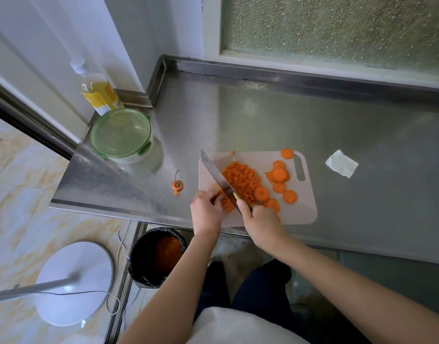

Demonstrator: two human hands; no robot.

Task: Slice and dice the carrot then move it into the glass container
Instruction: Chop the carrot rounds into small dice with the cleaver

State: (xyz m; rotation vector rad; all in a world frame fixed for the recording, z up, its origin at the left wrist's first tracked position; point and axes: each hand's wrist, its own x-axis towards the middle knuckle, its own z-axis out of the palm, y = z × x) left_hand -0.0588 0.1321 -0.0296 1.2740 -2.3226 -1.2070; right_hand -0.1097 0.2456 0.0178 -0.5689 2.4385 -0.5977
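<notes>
A pale cutting board lies on the steel counter. On it sits a heap of diced carrot, with several round carrot slices to its right. My right hand grips the handle of a cleaver whose blade slants across the board's left side. My left hand holds a small bundle of carrot strips against the blade, fingers curled. The glass container with a green lid stands closed at the counter's far left.
A cut carrot top lies on the counter left of the board. An oil bottle stands behind the container. A crumpled paper lies to the right. Below the counter edge is a black bin and a white fan base.
</notes>
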